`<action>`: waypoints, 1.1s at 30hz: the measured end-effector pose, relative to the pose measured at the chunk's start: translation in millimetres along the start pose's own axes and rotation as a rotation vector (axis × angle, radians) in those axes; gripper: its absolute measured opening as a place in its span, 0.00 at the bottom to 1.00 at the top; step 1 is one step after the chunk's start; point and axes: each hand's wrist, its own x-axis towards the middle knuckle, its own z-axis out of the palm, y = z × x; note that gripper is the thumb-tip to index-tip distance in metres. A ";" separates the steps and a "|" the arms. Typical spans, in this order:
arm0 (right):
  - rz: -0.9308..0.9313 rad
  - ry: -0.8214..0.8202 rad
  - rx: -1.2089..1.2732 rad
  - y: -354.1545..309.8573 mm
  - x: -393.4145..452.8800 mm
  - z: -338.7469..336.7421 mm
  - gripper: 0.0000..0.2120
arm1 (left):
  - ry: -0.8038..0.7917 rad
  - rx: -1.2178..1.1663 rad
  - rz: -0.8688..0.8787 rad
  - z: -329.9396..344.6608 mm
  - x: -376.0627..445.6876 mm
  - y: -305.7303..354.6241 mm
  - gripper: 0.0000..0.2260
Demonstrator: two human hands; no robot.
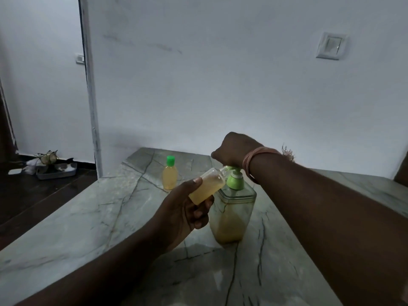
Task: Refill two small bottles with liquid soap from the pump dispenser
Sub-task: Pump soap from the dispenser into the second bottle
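While the left hand (187,208) grips a tilted open bottle (206,187) at the spout, the right hand (234,150) curls over the pump dispenser (233,214) head.

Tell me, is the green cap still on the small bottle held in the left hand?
No, the small bottle gripped by the left hand has no cap, its open neck tilted up to the pump dispenser spout.

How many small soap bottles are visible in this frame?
2. One uncapped small clear plastic bottle is held tilted in the left hand at the green pump spout; one green-capped small bottle stands farther back on the marble counter. None seems hidden.
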 end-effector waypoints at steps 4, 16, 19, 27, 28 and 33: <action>0.015 0.065 0.130 3.3 -1.7 6.8 0.12 | -0.012 -0.013 -0.006 -3.8 1.8 -1.6 0.17; 0.022 0.043 0.101 3.9 -2.1 0.7 0.13 | -0.044 -0.017 -0.006 -1.0 -1.2 -1.4 0.17; 0.050 0.128 0.162 6.8 -4.4 9.0 0.15 | -0.045 -0.047 -0.010 -3.6 0.8 -3.0 0.17; 0.047 -0.008 0.115 5.2 -3.0 2.4 0.13 | -0.034 -0.032 -0.008 -1.3 -0.5 -1.1 0.17; 0.038 -0.012 0.099 4.6 -1.6 1.1 0.12 | -0.033 -0.043 -0.009 -1.7 -0.6 -1.2 0.17; 0.044 0.155 0.165 8.0 -4.4 11.4 0.14 | -0.048 -0.065 -0.024 -4.8 3.7 -2.9 0.17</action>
